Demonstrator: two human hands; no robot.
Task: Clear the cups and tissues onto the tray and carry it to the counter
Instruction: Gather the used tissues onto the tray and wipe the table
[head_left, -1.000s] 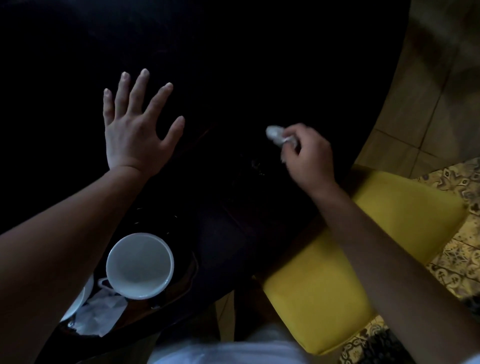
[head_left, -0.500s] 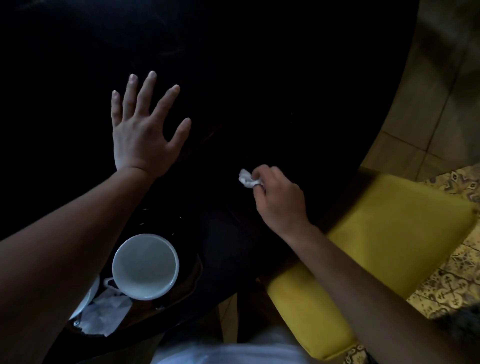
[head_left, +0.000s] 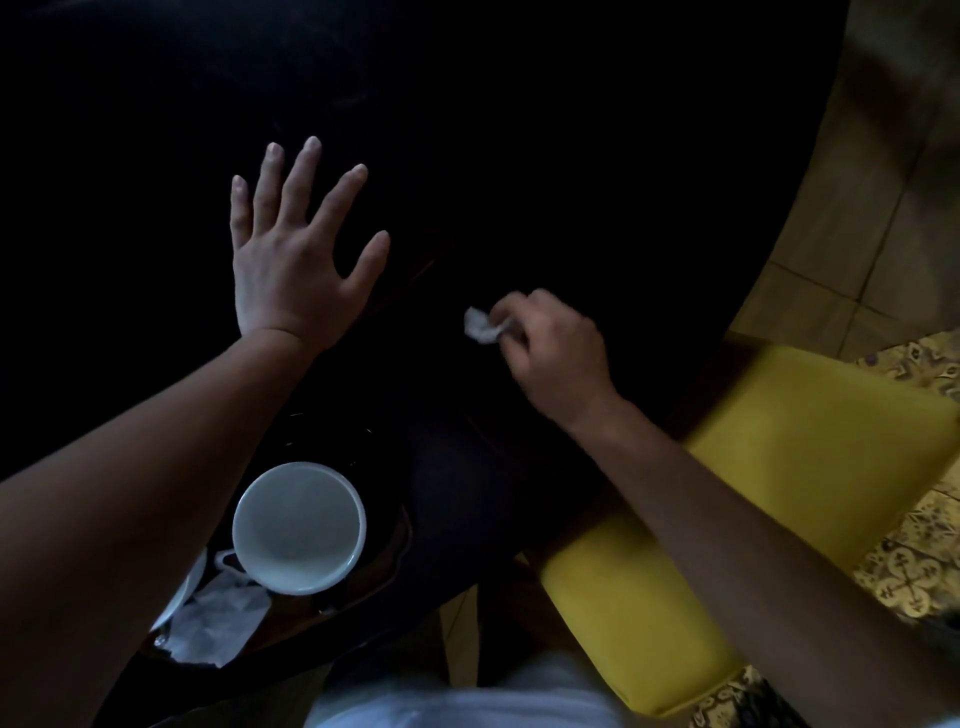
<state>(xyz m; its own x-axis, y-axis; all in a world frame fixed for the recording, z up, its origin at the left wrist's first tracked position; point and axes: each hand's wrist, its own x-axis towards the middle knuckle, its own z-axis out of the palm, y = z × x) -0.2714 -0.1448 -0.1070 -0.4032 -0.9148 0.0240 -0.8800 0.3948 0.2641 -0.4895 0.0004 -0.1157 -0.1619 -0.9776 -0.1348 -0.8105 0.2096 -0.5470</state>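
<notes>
Tissue wad pinched over the dark table, tray not yet reached

My right hand (head_left: 558, 353) pinches a small tissue wad (head_left: 480, 326) in curled fingers, out past the tray (head_left: 384, 564) holding 1 cup (head_left: 298, 527) and a flat tissue (head_left: 218, 621). My left hand (head_left: 291, 260) lies spread, fingers straight, on the table (head_left: 571, 130). The pinch looks light, so I could drop the wad short, and my left forearm crossing the tray could knock the cup.
</notes>
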